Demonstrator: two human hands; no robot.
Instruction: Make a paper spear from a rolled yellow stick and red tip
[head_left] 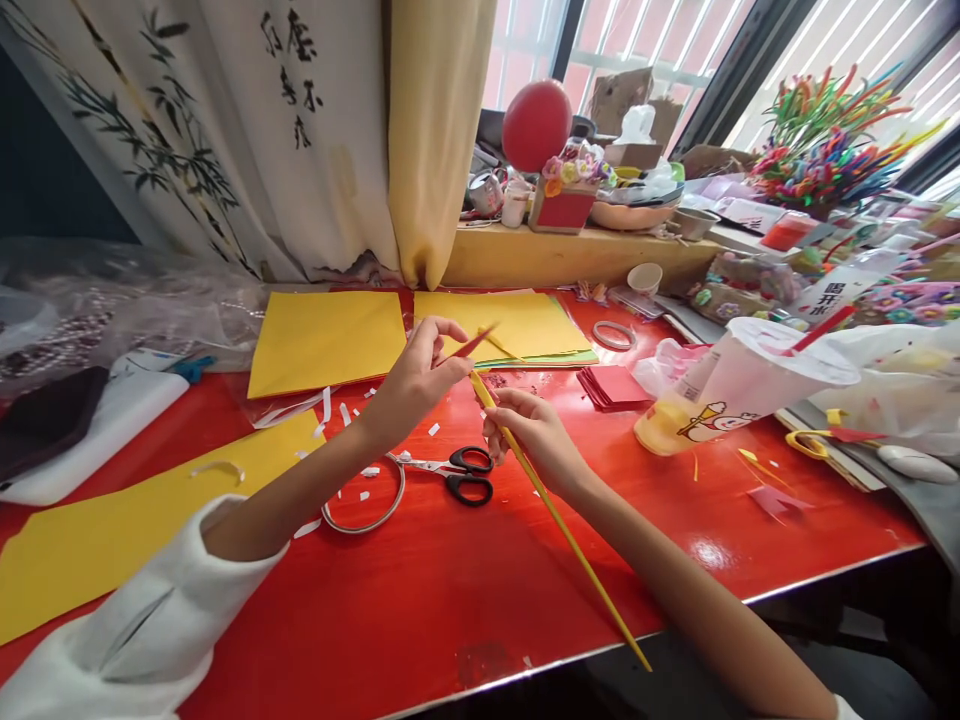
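My left hand (420, 380) is closed in a pinch, with a red pointed strip (478, 341) sticking out past its fingertips. Close by is a short thin yellow strip (504, 347); whether it is held I cannot tell. My right hand (544, 440) pinches a long narrow yellow strip (559, 520) near its upper end, which meets the left thumb. From there the strip slants down past the table's front edge. Below the hands, black-handled scissors (470, 489) lie partly open beside a roll of tape (365, 530).
Yellow sheets (326, 340) and a stack of coloured paper (517, 325) lie behind the hands. A large yellow sheet (112, 510) covers the left side. White scraps dot the red table (390, 630). A drink cup (739, 385) leans at right near red paper squares (611, 390).
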